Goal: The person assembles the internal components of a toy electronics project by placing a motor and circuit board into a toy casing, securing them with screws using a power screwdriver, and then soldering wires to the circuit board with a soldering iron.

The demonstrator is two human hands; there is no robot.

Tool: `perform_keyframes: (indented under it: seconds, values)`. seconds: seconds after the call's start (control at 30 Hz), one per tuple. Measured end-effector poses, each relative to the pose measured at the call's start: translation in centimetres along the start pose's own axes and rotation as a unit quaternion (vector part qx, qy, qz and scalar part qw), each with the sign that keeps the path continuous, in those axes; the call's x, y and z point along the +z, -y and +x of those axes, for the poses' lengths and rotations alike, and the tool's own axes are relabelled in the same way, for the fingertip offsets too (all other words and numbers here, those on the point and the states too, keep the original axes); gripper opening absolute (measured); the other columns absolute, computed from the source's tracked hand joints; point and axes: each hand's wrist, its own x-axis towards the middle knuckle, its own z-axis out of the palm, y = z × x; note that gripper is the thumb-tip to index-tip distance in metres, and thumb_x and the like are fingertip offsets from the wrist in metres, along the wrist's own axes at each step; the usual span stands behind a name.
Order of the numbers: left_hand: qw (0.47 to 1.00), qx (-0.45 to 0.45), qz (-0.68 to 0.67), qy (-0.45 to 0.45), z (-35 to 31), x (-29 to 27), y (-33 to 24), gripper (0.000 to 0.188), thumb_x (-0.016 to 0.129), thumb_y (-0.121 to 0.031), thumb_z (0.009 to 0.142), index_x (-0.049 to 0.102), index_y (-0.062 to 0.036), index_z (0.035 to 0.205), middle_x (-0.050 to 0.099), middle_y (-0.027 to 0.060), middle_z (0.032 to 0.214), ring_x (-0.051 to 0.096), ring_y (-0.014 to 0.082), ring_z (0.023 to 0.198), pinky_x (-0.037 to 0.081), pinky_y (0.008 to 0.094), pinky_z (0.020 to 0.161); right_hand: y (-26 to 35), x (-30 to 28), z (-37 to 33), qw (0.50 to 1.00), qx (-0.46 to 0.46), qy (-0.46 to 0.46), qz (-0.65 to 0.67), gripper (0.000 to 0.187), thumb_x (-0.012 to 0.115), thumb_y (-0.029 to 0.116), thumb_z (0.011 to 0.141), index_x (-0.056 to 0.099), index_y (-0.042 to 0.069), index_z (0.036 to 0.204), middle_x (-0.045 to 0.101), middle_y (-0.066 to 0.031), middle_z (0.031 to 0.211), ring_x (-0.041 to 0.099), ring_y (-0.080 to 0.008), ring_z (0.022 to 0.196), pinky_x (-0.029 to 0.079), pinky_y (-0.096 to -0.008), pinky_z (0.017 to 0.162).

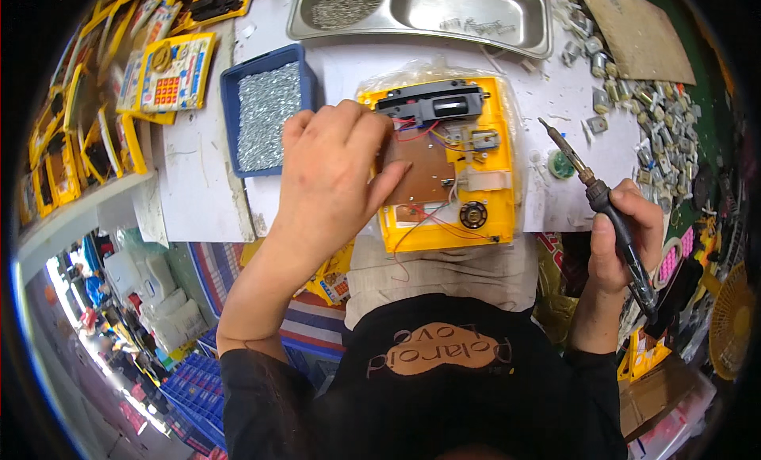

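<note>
An opened yellow plastic device [491, 198] lies on the white table in front of me, inside a clear bag. It shows a brown circuit board [426, 174], a black top part [432, 103], thin red wires and a small round speaker [473, 215]. My left hand [333, 170] rests flat on the device's left side, fingers touching the circuit board. My right hand [622, 238] is to the right of the device and grips a black soldering iron [604, 202], its metal tip pointing up and left, clear of the device.
A blue tray [269, 107] full of small screws stands left of the device. A steel two-part tray [420, 12] sits at the back. Several small metal parts [650, 119] lie scattered at the right. Yellow toy housings [95, 103] are stacked at the left.
</note>
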Motion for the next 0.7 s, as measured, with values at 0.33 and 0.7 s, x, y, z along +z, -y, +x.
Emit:
perform_keyframes:
  seconds: [0.33, 0.7]
  values:
    - [0.993, -0.002, -0.083, -0.087, 0.5, 1.2, 0.0, 0.028, 0.079, -0.018, 0.076, 0.065, -0.0096, 0.1, 0.059, 0.0049, 0.093, 0.059, 0.0246, 0.087, 0.038, 0.0394, 0.086, -0.6, -0.8, -0.4, 0.997, 0.051, -0.036, 0.036, 0.033, 0.069, 0.014, 0.087, 0.056, -0.001, 0.113, 0.057, -0.0099, 0.087, 0.047, -0.0108, 0.066, 0.038, -0.0231, 0.056]
    - [0.912, -0.025, -0.404, -0.069, 3.2, 0.4, -5.6, 0.026, 0.076, -0.002, 0.081, 0.064, -0.0027, 0.104, 0.06, 0.0103, 0.103, 0.061, 0.0164, 0.072, 0.049, 0.0263, 0.061, 2.4, -1.8, 0.2, 0.946, 0.161, -0.105, 0.26, 0.032, 0.072, 0.015, 0.086, 0.057, -0.003, 0.108, 0.057, -0.0032, 0.077, 0.048, -0.0065, 0.06, 0.038, -0.021, 0.054]
